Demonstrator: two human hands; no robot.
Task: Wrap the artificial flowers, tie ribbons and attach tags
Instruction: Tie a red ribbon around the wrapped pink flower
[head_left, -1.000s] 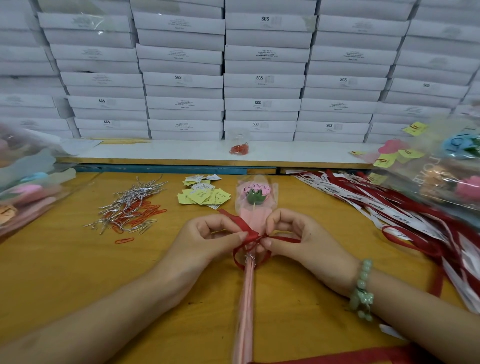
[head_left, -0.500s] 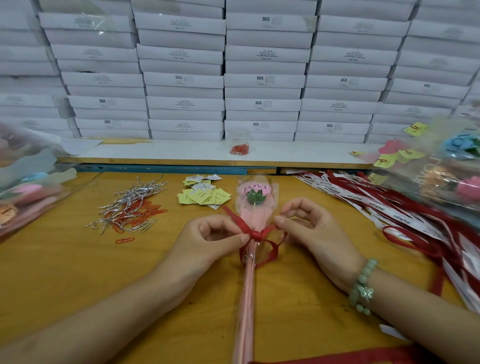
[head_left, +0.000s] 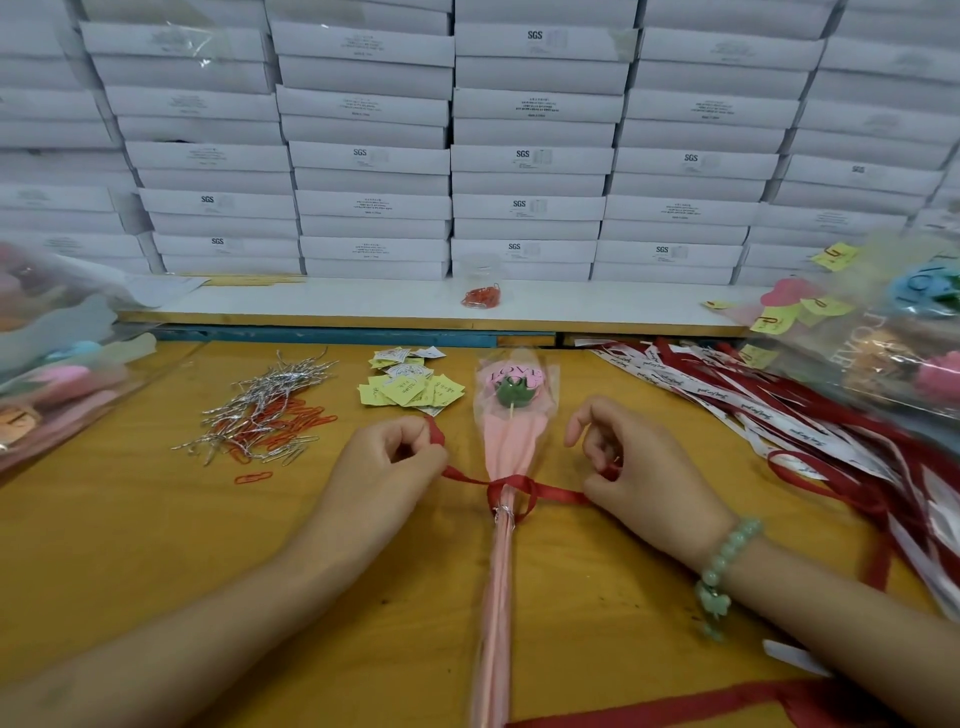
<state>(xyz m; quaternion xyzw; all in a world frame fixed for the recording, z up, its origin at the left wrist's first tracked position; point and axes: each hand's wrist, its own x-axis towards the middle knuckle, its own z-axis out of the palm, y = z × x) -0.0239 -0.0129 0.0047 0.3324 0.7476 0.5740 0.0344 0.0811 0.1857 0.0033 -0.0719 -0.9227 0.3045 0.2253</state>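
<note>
Stretched across the flower (head_left: 514, 415), the ribbon (head_left: 561, 492) is pinched at each end by curled fingers of the left hand (head_left: 387, 462) and right hand (head_left: 639, 478).

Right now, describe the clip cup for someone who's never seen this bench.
Under the wall of stacked white boxes runs a white shelf. Near its middle stands a small clear cup with red paper clips at its bottom, the only cup there; other clips lie loose on the table.
</note>
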